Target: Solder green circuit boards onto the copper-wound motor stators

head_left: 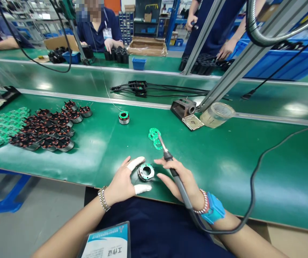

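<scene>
On the left of your tabletop [97, 143] lies a heap of boards [7, 125], and just right of it stand stators [46, 129] packed close together, probably so both lots sit in reach without crowding the middle. Your left hand [123, 184] comes in from the near side with thumb and forefinger spread wide in a curve; white covers [136, 163] wrap both, perhaps as a guard for skin or parts. It shows no firm hold: whether it touches the near stator [146, 177] cannot be told. Farther off, a lone stator [124, 121] stands well apart from the packed ones, green face up. The near stator lies by your edge of the tabletop, ring face up, between your hands, which likely gives each a direct approach. Beyond it, loose boards [154, 134] overlap. Your right hand [183, 177] is loosely curled about the iron [180, 186], thumb and forefinger apart and reaching left, short of the near stator. The iron slants with its tip towards the loose boards, seemingly to turn the metal end away from your fingers. At the far right are the stand [187, 107], the sponge [193, 122] before it and a tub [216, 115] beside it; the cord [253, 179] loops rightward, seemingly slack enough for your wrist.
</scene>
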Available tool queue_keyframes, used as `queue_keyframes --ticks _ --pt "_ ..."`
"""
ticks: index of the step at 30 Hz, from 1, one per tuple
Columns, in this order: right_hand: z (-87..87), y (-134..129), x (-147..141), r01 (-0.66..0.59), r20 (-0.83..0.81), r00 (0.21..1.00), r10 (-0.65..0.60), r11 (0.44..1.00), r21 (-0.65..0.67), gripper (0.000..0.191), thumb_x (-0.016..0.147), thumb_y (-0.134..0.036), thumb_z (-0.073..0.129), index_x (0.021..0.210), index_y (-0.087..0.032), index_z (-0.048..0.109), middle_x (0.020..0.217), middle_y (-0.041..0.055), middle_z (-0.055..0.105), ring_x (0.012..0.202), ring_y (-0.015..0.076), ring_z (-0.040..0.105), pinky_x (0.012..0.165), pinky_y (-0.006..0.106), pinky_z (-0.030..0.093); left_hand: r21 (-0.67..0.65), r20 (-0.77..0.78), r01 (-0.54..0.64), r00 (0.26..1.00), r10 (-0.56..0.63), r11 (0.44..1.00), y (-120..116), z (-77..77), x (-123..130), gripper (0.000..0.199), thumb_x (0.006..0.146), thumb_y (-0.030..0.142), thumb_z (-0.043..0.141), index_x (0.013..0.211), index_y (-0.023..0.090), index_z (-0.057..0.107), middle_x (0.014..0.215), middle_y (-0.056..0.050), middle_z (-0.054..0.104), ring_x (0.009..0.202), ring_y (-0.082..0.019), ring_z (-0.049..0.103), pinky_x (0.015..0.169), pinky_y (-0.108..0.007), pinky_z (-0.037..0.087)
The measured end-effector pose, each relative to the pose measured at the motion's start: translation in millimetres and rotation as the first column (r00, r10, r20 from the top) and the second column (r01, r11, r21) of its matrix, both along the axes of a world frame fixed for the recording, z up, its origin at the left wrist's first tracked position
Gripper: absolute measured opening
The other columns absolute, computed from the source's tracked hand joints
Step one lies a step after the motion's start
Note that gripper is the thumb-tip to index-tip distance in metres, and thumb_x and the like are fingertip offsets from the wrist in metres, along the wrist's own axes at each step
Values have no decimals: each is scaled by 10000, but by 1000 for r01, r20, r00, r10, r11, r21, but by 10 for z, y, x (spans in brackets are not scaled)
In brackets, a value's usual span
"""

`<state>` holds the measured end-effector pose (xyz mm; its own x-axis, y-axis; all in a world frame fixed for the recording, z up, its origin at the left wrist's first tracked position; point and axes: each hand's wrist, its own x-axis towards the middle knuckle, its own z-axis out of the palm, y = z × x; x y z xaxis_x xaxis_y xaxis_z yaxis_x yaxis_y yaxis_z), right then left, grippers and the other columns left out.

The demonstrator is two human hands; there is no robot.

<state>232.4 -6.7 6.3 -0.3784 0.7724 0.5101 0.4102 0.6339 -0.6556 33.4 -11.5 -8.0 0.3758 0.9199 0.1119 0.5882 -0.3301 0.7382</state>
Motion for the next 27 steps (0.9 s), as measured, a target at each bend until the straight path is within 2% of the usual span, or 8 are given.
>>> queue_keyframes --ticks 3,5,11,16,22,27 --pt "-21 -136 62 45 0 999 -45 999 -15 223 797 -115 522 935 -258 421 967 63 675 909 191 622 797 341 514 32 31 -49 998 48 998 -22 -14 15 472 706 351 643 1125 197 492 1087 -75 648 987 -210 611 1073 -485 243" --pt "-56 -201 63 25 4 1000 -25 999 -36 220 801 -103 504 938 -254 421 990 67 673 942 190 619 819 345 511 57 39 -68 997 65 996 -34 -41 27 424 725 338 630 1105 190 513 1075 -75 657 977 -209 618 1062 -481 274" --pt "-135 -268 33 13 29 1000 -10 997 -76 210 812 -86 482 950 -231 415 1065 100 649 1088 188 558 898 352 481 96 4 -96 995 96 991 -49 -114 18 433 717 328 645 1106 173 538 1072 -85 662 1022 -246 598 996 -464 387" --pt "-152 -290 45 8 73 997 -2 997 -79 199 814 -84 475 941 -224 415 1084 108 639 1116 204 538 908 383 475 116 17 -94 996 93 989 -52 -135 14 429 707 318 659 1103 194 552 1064 -69 667 1015 -244 602 991 -458 398" --pt "-184 -275 29 29 119 993 -21 997 -70 206 815 -84 467 966 -216 417 1102 106 627 1122 219 529 918 425 462 81 38 -85 996 82 993 -39 -121 -2 422 706 337 658 1090 183 569 1046 -75 674 1032 -252 592 977 -456 413" --pt "-188 -265 -22 23 103 995 -13 995 -100 212 815 -88 457 982 -211 414 1121 122 613 1140 215 517 922 414 462 30 47 -108 993 107 994 -42 -115 36 422 689 345 673 1070 188 582 1057 -73 669 1067 -266 568 984 -455 402"
